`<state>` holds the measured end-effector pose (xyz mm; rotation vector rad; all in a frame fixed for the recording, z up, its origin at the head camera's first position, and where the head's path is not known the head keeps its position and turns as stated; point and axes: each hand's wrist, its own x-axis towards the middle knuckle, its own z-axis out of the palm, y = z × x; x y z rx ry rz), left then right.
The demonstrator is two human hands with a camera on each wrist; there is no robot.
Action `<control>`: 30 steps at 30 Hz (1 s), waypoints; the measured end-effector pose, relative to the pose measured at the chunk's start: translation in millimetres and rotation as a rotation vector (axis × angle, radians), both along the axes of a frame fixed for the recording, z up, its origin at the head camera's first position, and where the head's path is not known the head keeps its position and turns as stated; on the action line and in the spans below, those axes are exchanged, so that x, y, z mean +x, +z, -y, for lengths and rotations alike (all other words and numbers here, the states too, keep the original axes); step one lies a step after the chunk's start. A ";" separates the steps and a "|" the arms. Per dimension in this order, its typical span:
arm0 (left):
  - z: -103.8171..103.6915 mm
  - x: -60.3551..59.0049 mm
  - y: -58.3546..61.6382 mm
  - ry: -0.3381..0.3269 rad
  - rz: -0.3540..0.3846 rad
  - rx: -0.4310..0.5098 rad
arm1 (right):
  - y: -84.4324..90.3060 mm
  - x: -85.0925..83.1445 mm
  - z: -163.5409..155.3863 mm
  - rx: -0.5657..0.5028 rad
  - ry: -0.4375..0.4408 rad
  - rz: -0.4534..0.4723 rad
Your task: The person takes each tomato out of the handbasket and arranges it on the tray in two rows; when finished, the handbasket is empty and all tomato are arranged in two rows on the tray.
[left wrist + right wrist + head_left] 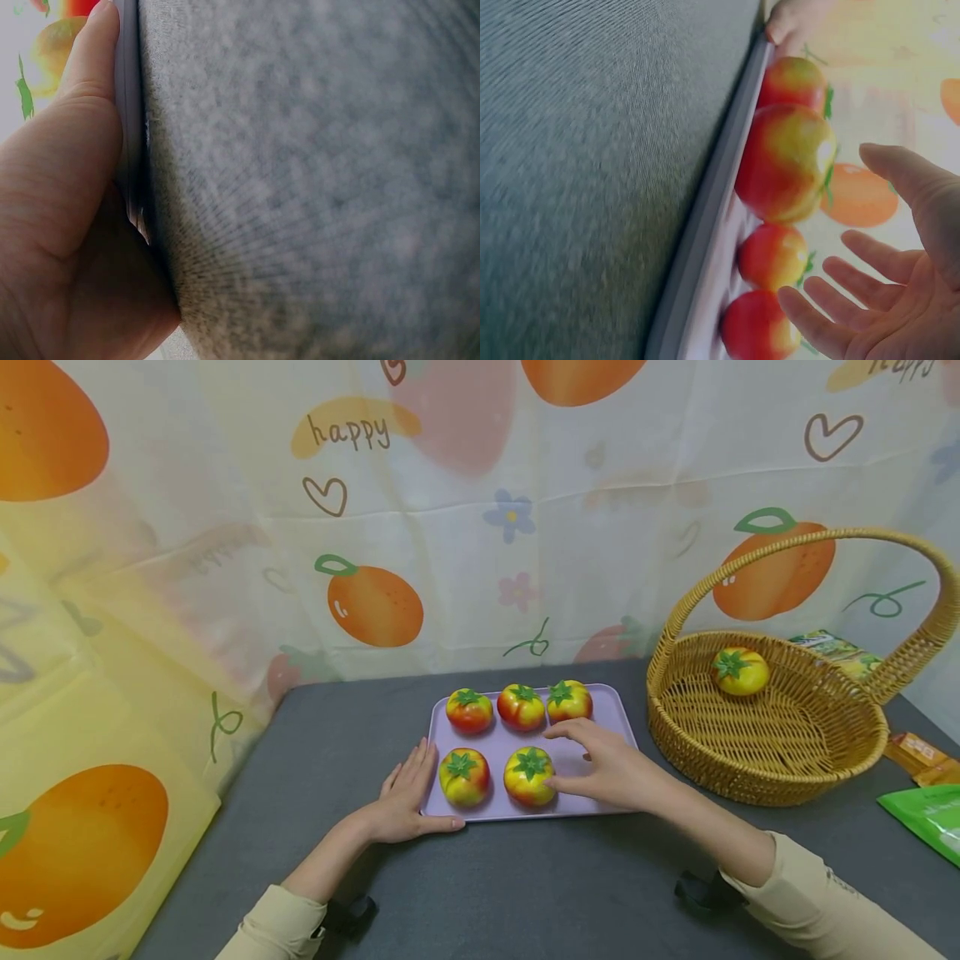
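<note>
On a lilac tray (495,814) stand red-and-yellow tomatoes with green leafy tops. Three are in the back row, at the left (470,711), in the middle (521,707) and at the right (569,702). Two make up the front row: a left tomato (464,777) and a right tomato (529,777). My left hand (405,797) lies along the tray's left side, its thumb on the front rim. Over the tray's right half hovers my right hand (611,768), thumb tip beside the front right tomato. The right wrist view shows its fingers (862,281) spread and holding nothing.
A wicker basket (757,789) with a tall handle stands right of the tray, one tomato (740,672) inside. Beyond it lie an orange packet (924,758), a green packet (930,814) and another packet (840,652) behind. A printed cloth (450,543) hangs at the back.
</note>
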<state>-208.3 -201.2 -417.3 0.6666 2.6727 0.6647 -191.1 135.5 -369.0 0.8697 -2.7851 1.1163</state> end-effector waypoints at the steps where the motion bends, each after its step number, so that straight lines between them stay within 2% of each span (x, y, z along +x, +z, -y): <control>1: 0.1 0.0 -0.1 -0.001 0.001 0.001 | 0.5 0.4 -2.4 -0.009 -0.001 -0.006; 8: 1.3 -1.2 -1.8 -0.003 0.000 0.007 | 4.3 3.3 -18.5 -0.028 -0.031 -0.054; 16: 1.3 -2.0 -3.5 0.002 -0.003 -0.001 | 14.4 5.1 -39.0 0.006 -0.117 -0.036; 25: 0.3 -0.1 0.3 -0.001 0.006 0.004 | 25.8 7.6 -66.6 0.016 -0.190 -0.131; 30: -0.1 0.1 0.8 -0.001 0.009 0.004 | 28.8 10.3 -79.7 0.012 -0.231 -0.129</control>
